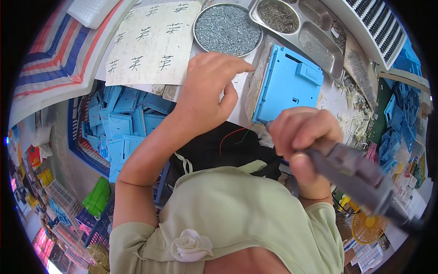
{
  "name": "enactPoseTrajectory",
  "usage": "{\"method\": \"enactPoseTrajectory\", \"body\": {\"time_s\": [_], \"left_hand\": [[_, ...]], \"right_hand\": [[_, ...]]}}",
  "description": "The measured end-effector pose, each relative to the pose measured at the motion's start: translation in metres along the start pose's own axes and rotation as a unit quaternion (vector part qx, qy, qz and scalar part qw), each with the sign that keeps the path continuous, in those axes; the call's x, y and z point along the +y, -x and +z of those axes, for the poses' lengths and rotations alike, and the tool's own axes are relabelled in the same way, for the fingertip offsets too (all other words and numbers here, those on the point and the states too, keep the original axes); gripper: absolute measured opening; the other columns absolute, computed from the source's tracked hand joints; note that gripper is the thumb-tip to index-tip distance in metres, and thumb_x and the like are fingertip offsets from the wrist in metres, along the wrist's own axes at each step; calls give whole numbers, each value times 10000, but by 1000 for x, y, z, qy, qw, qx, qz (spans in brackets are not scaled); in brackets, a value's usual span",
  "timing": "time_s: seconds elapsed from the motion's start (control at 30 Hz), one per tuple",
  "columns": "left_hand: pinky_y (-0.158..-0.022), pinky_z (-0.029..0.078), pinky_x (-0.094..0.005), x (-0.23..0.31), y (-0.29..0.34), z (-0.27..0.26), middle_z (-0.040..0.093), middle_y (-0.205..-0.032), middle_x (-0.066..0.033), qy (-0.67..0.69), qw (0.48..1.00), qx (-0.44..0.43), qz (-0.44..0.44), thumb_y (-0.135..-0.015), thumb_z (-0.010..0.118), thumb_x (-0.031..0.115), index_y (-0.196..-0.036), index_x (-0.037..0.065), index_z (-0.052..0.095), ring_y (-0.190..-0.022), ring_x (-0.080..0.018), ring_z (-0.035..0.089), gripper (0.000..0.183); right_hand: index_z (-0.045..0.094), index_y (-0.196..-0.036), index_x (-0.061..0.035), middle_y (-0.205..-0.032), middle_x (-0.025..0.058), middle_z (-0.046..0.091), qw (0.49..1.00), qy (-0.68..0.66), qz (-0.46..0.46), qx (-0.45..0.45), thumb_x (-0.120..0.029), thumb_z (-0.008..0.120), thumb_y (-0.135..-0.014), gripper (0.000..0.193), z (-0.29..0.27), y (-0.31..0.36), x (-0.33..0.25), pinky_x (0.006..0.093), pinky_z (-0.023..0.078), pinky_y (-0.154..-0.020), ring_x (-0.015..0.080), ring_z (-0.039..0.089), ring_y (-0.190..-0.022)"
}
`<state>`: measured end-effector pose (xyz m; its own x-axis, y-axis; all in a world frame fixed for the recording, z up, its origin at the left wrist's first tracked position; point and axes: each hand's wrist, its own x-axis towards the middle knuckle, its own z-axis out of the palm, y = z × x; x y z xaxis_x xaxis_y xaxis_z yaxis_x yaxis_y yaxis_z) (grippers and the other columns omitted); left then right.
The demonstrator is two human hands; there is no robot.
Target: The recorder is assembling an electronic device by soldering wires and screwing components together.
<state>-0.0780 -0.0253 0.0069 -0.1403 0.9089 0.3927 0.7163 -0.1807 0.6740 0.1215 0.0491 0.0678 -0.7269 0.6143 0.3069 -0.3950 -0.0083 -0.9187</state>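
Note:
My right hand point(305, 137) is wrapped round a dark electric screwdriver point(351, 173), whose body slants down to the right, blurred. Its tip end is at the near left corner of a light blue plastic panel point(289, 84); whether it touches a screw there cannot be made out. A red wire point(232, 134) trails from that corner. My left hand point(210, 86) hovers left of the panel, below a round metal dish of small silver screws point(227, 29). Its index finger reaches toward the panel with the thumb apart from it, and nothing shows between them.
A paper sheet point(150, 43) with handwritten characters lies left of the dish. Beyond the panel sits a metal compartment tray point(315, 39) of small parts. A blue crate point(75, 137) holds several blue panels point(121, 123) at the left. Far right are more blue pieces point(399, 121) and a yellow fan point(368, 227).

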Motion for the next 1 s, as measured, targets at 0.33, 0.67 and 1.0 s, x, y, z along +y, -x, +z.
{"method": "enactPoseTrajectory", "body": {"time_s": [0.33,0.67,1.0], "left_hand": [[-934,448,-437,19,-28,49,683,-1101,-73,9,994,-5,106,-781,669,7,-1075,79,689,-1039,-296,611,303],[-984,410,-462,46,-41,86,686,-1178,-32,-35,985,-94,139,-771,771,131,-1051,97,732,-1080,-255,599,285],[-974,419,-448,46,-38,86,687,-1158,-47,-36,985,-108,133,-773,775,143,-1038,90,732,-1069,-264,601,273]], "right_hand": [[505,-965,-79,-631,24,519,997,56,-49,-3,-240,734,-915,284,-35,2,-25,315,421,-504,160,485,-538],[506,-1063,-35,-676,37,477,979,54,-161,113,-172,529,-960,173,-136,-4,-22,317,389,-578,156,449,-602],[474,-961,-70,-604,23,477,988,43,-75,126,-204,645,-939,219,-110,25,-28,284,375,-512,147,452,-551]]}}
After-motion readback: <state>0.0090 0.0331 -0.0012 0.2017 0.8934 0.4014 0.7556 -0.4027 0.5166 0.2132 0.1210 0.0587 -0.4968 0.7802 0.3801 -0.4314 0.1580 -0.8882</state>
